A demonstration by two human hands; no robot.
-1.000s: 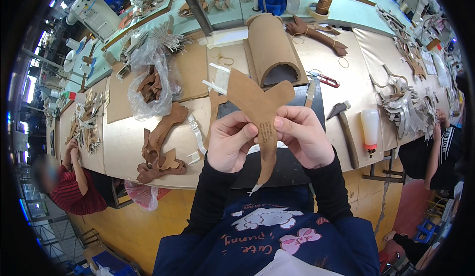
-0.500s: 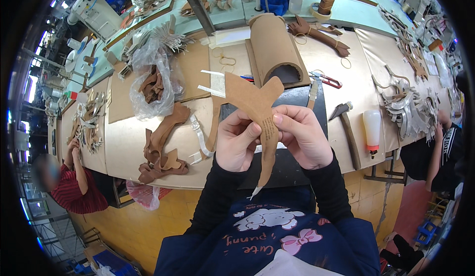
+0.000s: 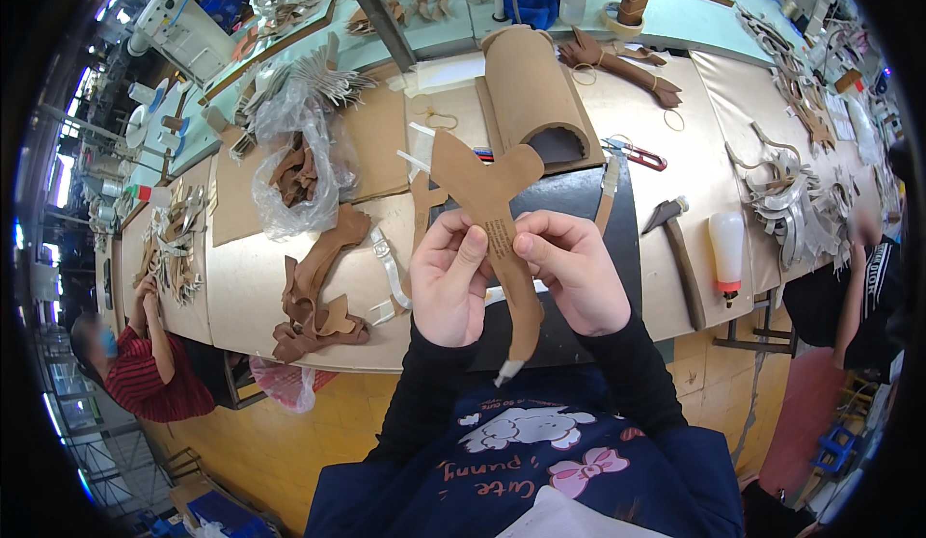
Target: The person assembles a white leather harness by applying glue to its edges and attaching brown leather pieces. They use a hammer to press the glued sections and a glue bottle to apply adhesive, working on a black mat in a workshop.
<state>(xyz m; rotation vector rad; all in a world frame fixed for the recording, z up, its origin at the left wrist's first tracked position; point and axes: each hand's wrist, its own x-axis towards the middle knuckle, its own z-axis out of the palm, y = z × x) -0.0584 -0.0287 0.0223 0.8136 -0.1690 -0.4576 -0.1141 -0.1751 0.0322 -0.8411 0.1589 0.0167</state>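
Observation:
Between my hands, above a black board point(image 3: 579, 345), hangs a brown forked leather piece point(image 3: 487, 181) with small print on it. White strips stick out at its upper left, and a pale tip shows at its lower end. My left hand point(image 3: 451, 273) pinches its left edge with thumb and fingers. On the opposite edge, my right hand point(image 3: 571, 266) has a similar pinch. Another brown strip point(image 3: 422, 215) with white backing lies just beyond my left hand. Beyond my right hand rests a brown strap point(image 3: 609, 193) with a pale end.
A brown half-round block point(image 3: 535, 84) stands ahead. To the right are red-handled cutters point(image 3: 641, 155), a hammer point(image 3: 683, 268) and a white bottle point(image 3: 725, 253). Brown leather pieces point(image 3: 313, 287) and a plastic bag point(image 3: 304, 176) lie left. Other people sit at both sides.
The leather piece has shifted slightly left and turned, so its white strips look narrower and its lower end shows broader. My hands have moved a little left with it, still pinching.

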